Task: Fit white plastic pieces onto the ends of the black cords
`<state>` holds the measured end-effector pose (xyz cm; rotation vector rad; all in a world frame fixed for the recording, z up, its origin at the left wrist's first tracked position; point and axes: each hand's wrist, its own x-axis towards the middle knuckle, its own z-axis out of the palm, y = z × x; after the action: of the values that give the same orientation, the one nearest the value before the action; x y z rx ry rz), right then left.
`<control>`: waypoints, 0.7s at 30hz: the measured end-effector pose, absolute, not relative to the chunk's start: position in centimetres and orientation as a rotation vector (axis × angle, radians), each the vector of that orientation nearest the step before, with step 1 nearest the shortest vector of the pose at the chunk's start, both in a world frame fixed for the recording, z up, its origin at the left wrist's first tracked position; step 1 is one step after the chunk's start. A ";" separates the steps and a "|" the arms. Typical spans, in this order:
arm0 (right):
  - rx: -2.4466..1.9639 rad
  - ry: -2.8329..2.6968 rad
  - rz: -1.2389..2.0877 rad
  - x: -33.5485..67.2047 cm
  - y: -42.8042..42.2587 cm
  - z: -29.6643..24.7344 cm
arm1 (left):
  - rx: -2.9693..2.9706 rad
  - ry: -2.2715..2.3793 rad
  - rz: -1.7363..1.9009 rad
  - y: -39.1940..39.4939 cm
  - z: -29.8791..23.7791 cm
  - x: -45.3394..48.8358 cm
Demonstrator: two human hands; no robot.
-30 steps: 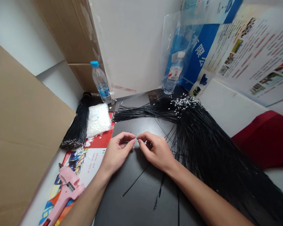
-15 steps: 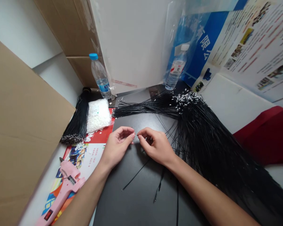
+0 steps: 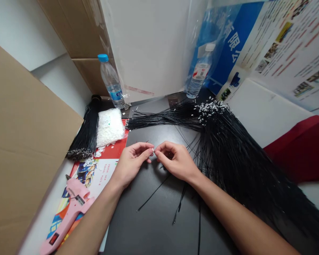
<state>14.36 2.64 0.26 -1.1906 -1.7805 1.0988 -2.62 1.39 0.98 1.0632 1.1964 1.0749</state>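
Note:
My left hand (image 3: pixel 135 161) is closed in a pinch, with a tiny white connector housing (image 3: pixel 153 150) showing at its thumb and fingertip. Facing it, my right hand (image 3: pixel 175 161) pinches what looks like the thin end of a black wire; most of that wire is hidden by the hand. The fingertips of both hands nearly touch over the dark table (image 3: pixel 149 230). Below my right hand a few single black wires (image 3: pixel 152 194) lie on the tabletop. To the right spreads a large bundle of black wires (image 3: pixel 236 166), its far ends tipped with white housings (image 3: pixel 211 107).
A crossing bunch of black wires (image 3: pixel 162 119) lies behind the hands. At left are a bag of white pieces (image 3: pixel 110 127), another wire bundle (image 3: pixel 85 131), and a pink glue gun (image 3: pixel 71 212). Two water bottles (image 3: pixel 112 83) (image 3: pixel 200 72) stand at the back, and cardboard (image 3: pixel 29 141) borders the left.
The two hands' fingertips have come slightly closer together, and the white housing shows more clearly between them. The whole view has shifted a little; the surrounding things lie as before.

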 end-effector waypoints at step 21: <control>-0.813 -2.228 0.088 15.9 2.7 0.3 | 0.623 0.943 0.934 1.3 1.1 -3.1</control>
<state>15.94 2.69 0.28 -0.8127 -2.2283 0.0876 -3.09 1.26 1.12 0.6234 0.9432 0.9339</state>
